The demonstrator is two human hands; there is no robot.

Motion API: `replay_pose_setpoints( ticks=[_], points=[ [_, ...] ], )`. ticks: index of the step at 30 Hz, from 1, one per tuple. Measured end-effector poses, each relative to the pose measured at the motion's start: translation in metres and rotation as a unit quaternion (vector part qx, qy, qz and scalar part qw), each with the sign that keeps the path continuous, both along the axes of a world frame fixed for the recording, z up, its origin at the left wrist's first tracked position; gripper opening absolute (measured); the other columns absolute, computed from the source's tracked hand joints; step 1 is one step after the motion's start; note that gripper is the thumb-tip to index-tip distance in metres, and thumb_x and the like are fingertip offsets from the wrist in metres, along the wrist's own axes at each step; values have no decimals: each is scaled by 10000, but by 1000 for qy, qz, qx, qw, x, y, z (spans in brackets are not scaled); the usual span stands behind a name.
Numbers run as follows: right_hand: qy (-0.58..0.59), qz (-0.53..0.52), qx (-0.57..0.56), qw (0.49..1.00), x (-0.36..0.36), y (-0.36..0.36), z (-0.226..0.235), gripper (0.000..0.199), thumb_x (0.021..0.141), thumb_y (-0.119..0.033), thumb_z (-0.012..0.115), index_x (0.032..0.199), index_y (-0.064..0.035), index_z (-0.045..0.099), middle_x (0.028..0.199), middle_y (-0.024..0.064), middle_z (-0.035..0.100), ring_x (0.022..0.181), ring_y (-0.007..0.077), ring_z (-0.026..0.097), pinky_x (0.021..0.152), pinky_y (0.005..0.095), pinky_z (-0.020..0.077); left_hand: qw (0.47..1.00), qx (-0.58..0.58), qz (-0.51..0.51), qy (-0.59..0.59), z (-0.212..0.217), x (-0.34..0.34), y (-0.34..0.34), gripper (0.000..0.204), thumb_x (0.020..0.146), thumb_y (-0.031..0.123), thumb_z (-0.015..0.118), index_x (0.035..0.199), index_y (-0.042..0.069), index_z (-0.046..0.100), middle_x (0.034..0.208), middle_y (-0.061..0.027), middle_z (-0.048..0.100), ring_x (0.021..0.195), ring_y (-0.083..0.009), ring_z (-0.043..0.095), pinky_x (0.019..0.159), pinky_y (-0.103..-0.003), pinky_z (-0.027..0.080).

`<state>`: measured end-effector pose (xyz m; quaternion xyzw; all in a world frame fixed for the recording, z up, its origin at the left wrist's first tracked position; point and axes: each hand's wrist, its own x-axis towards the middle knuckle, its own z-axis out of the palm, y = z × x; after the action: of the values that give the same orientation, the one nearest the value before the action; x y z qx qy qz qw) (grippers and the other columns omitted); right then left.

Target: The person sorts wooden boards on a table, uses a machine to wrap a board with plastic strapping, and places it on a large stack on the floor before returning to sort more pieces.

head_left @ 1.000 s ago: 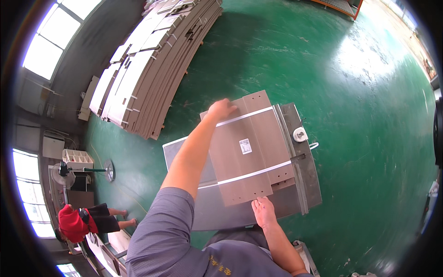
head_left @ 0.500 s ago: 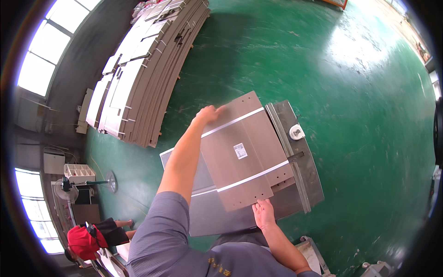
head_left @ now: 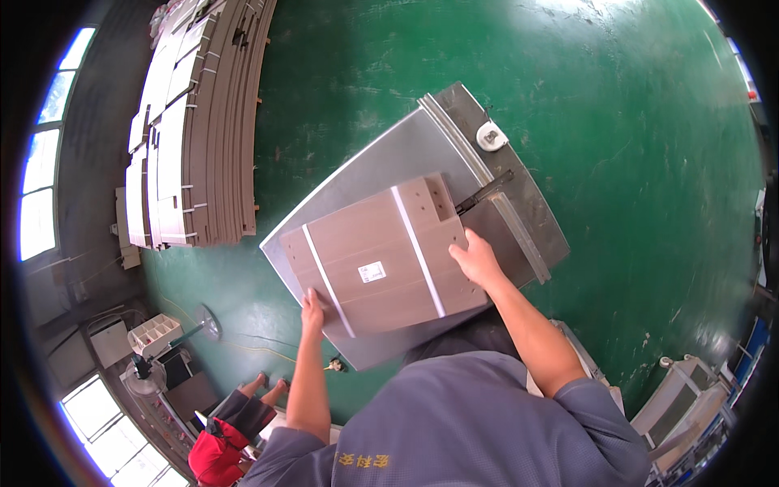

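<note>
A flat bundle of grey-brown panels with small holes near its ends is bound by two white straps and carries a white label. My left hand grips its near left side, the thumb on top. At its right end my right hand is closed on the edge, the thumb also on top and the other fingers partly hidden. Beneath the bundle is a grey tabletop; whether the two touch, I cannot tell. A dark bar crosses the metal rail beyond the bundle's right end.
A white round device sits on the table's far right strip. A tall stack of strapped panels stands at the far left. A person in red, a fan and a yellow cable are at lower left. A wheeled frame stands at lower right.
The bundle has been turned about a quarter turn clockwise and brought nearer to me. My left hand has come from its far edge to the near left, my right hand to its right end.
</note>
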<state>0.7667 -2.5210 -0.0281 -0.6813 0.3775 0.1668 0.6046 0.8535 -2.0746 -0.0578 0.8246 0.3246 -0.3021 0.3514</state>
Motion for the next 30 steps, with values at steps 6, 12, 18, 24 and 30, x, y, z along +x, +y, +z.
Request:
replay_pose_setpoints(
  ticks=[6,12,18,24,30],
  points=[
    [-8,76,-326,942,-78,16,-9,802,857,-379,793,1401,100,451,1282,296,630,1228,426,604,1067,473,473,993,-65,82,-53,-31,-57,27,1027,933,617,663,1610,-27,237,1640,-218,312,1485,-345,355,1186,-469,333],
    [56,-147,41,987,-121,16,-38,602,879,-304,806,1218,102,519,1015,234,722,965,351,728,838,428,575,985,-70,135,-80,-18,-54,-8,1026,915,549,727,1610,-28,238,1653,-207,290,1494,-335,337,1193,-447,323],
    [2,-255,23,967,-121,-4,-71,396,951,-236,747,1115,62,545,930,149,705,752,199,720,642,327,569,981,-91,131,-109,-29,-77,-56,972,937,461,738,1604,-36,234,1627,-212,328,1477,-313,357,1188,-423,318],
    [83,-17,36,996,-110,-49,-25,319,1020,-257,636,867,21,665,780,117,722,615,168,690,552,293,535,979,-151,111,-84,-4,-69,-86,744,965,345,733,1516,-11,383,1429,-144,544,1269,-249,542,1055,-381,454],
    [-182,46,-346,919,-13,-73,58,338,901,-165,713,1156,51,662,1244,204,673,1155,361,641,975,426,522,961,-224,127,-99,7,-45,-91,634,962,174,723,1498,38,413,1387,-120,577,1221,-255,581,1013,-410,504]
  ],
)
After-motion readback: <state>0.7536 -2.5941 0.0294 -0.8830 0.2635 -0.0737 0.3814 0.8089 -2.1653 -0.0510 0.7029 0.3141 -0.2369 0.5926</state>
